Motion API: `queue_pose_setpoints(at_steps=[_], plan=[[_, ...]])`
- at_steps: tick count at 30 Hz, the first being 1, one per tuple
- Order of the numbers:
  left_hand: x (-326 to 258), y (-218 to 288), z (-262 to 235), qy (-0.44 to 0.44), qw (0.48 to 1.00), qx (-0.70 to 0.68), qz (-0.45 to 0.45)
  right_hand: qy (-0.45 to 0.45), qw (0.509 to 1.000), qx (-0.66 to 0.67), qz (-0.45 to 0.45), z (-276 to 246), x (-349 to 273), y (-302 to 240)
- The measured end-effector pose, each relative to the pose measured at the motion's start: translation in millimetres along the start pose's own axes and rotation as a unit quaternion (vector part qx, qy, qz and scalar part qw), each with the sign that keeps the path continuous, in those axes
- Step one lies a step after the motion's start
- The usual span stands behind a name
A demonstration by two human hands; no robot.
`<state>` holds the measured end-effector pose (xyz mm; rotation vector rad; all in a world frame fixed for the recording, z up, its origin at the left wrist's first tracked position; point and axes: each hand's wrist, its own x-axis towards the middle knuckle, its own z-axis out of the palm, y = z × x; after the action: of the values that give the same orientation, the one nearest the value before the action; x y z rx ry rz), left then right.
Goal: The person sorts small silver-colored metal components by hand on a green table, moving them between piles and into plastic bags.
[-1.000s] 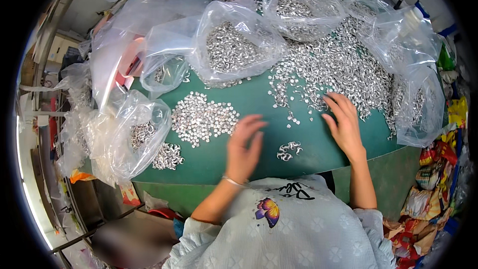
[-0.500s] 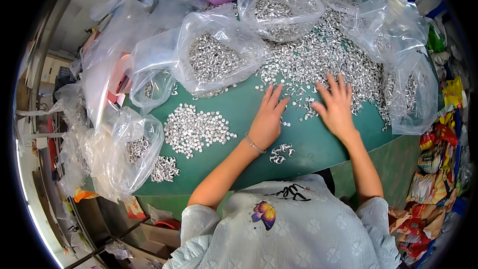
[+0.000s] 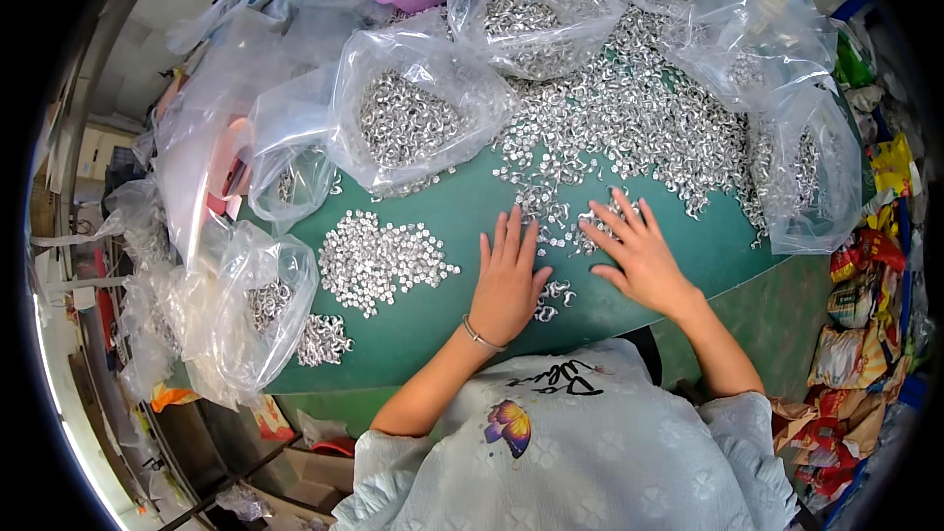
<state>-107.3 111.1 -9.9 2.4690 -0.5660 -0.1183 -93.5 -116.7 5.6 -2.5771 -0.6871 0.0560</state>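
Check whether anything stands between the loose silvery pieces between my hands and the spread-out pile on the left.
Yes: the left hand lies across the direct line from the loose silvery pieces to the spread-out pile. Past the hand, only green tabletop shows before the pile.

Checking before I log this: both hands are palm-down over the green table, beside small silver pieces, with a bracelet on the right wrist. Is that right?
Not quite: in the head view the bracelet is on the wrist of the left hand, not the right hand. Otherwise correct: both hands are palm-down over the green table, beside small silver pieces.
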Motion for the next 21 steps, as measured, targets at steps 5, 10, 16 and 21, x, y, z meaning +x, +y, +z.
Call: queue_pose_setpoints(at_steps=[5,10,16,21], plan=[[-7,14,-9,-0.040,0.998,0.004,0.043,0.060,0.997,-0.052,0.020,-2,-21,16],[-25,21,9,-0.090,0.986,0.049,0.132,-0.017,0.999,-0.018,-0.042,2,-2,-16],[-41,11,-1,-0.034,0.992,-0.038,0.112,0.093,0.992,-0.074,0.032,4,-3,14],[-36,18,6,-0.052,0.985,-0.066,0.149,0.068,0.997,-0.001,-0.047,12,3,-21]])
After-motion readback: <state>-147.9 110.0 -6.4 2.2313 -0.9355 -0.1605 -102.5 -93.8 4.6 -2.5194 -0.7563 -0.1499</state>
